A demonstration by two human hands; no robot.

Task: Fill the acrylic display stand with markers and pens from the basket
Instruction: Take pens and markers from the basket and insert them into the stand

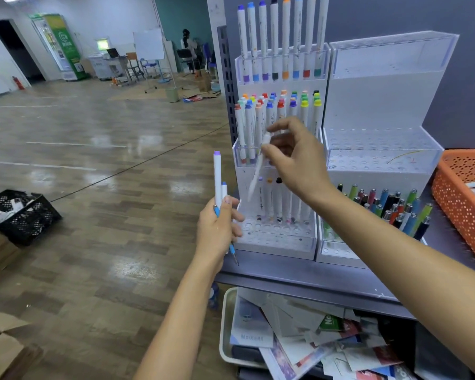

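The clear tiered acrylic display stand [280, 242] sits at the left end of the grey counter [299, 272]. Its top and middle tiers are filled. The lowest tier holds only a far row of markers, and its near holes are empty.

Over that tier the right hand [294, 157] pinches a white-barrelled marker [257, 174], tilted and blurred, its lower end toward the holes. The left hand [220, 226], apart and further left, is clamped on two white capped markers [217, 176] and a thin blue pen [233, 249]. The orange perforated plastic basket [461, 198] stands at the far right.

Risks, as judged:
- A tilted entry may miss its hole or knock the seated row.
- The pen, hanging low from the left grip, may slip to the floor.

The stand borders the counter's left edge. Open room lies above the near holes, with the middle tier's ledge close overhead.
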